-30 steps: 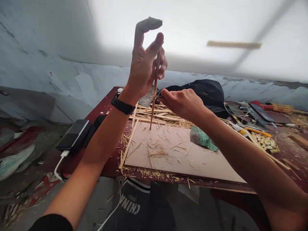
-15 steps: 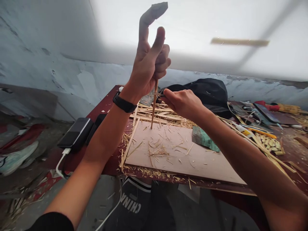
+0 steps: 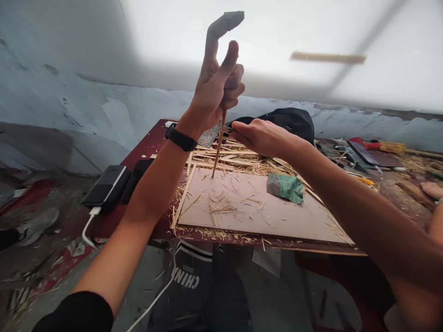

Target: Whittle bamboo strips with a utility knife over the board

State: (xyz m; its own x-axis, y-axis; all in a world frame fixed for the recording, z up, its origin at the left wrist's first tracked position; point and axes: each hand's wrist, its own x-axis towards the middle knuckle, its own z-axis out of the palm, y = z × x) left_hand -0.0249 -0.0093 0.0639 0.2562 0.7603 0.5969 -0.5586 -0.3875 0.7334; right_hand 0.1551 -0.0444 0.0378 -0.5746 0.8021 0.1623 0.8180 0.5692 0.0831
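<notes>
While the stick (image 3: 218, 150) leans, tip near the board's (image 3: 301, 221) far-L corner, L hand (image 3: 215, 90) now curls round its top, tighter than 1 sec ago; R hand (image 3: 263, 136) pinches thin tool (image 3: 226, 129) at it, above board. Newly visible, R of board: someone's limb (image 3: 432, 189).

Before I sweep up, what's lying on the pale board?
On the pale board: loose shavings and a green sheet. The stick seems to touch it too. Whatever lies beneath the sheet is covered.

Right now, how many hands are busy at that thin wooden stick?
2. The left hand grips the upper part of the thin wooden stick; the right hand is lower, to its right, pinching a small, mostly hidden blade at the stick.
</notes>
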